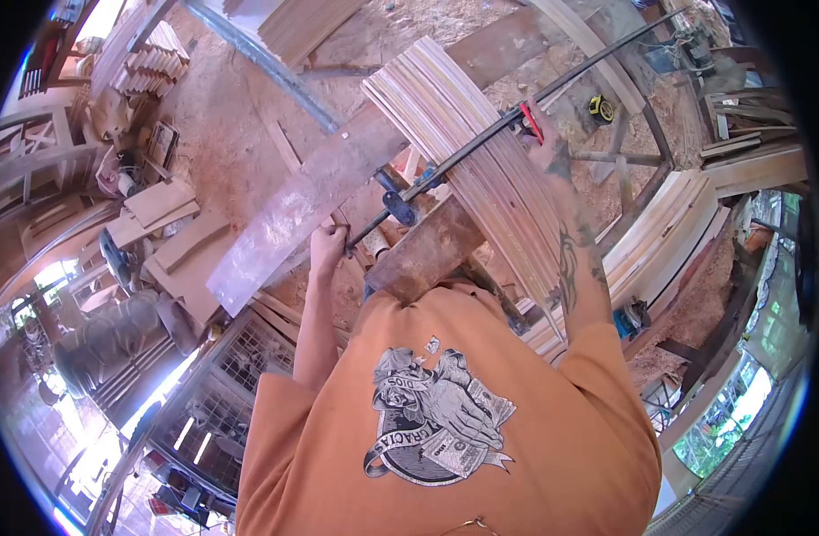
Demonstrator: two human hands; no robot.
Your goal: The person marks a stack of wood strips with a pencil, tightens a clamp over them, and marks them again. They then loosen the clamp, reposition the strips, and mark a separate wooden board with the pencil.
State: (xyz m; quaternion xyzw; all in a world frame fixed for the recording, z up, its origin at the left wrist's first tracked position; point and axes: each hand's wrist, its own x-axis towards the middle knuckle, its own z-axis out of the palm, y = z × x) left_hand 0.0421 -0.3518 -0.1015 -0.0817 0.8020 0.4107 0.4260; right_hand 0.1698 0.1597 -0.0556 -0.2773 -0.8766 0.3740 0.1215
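Above a dusty workshop floor [226, 134], wooden strips [494, 179] overhang the near edge of a board [423, 255]; the left hand [327, 248] clenches the near end of a bar clamp [468, 150] across them, the right hand [543, 147] its red part.

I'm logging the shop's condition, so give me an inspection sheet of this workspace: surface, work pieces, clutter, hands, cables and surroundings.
Surface: a long dusty plank and a shorter plank run under the work.
Job's things: long thin wooden strips lie side by side; a bar clamp crosses them.
Clutter: a yellow-and-black tape measure beyond the strips, on the right; sawdust on the ground.
Hands: left hand closed on the clamp's near end; right hand at its red part, grip partly hidden.
Cables: nothing seen that is clearly a cable.
Surroundings: stacked curved boards to the right; flat wood pieces to the left.
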